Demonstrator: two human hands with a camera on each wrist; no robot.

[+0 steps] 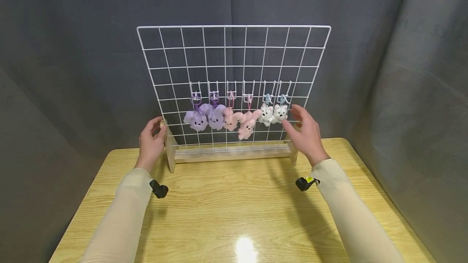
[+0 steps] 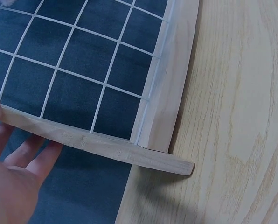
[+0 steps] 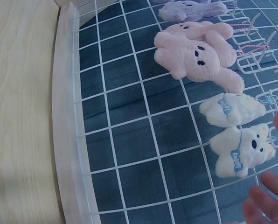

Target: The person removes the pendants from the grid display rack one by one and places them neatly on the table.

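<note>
A white wire grid panel [image 1: 234,25] stands upright in a pale wooden stand [image 1: 234,157]. Plush keychains hang in a row from its hooks: two purple ones [image 1: 198,123], two pink ones [image 1: 247,127] and two white bears [image 1: 280,113]. My left hand [image 1: 151,143] grips the left wooden side piece [image 2: 83,140], thumb on one face and fingers on the other. At the panel's right edge, my right hand [image 1: 305,133] is spread beside the outermost white bear [image 3: 239,149]. Nothing shows between its fingers [image 3: 272,189].
Under the stand lies a light wood-grain table [image 1: 226,198]. Grey cloth [image 1: 73,52] hangs behind and at both sides. A small black camera sits on each wrist, the left [image 1: 159,189] and the right [image 1: 305,182].
</note>
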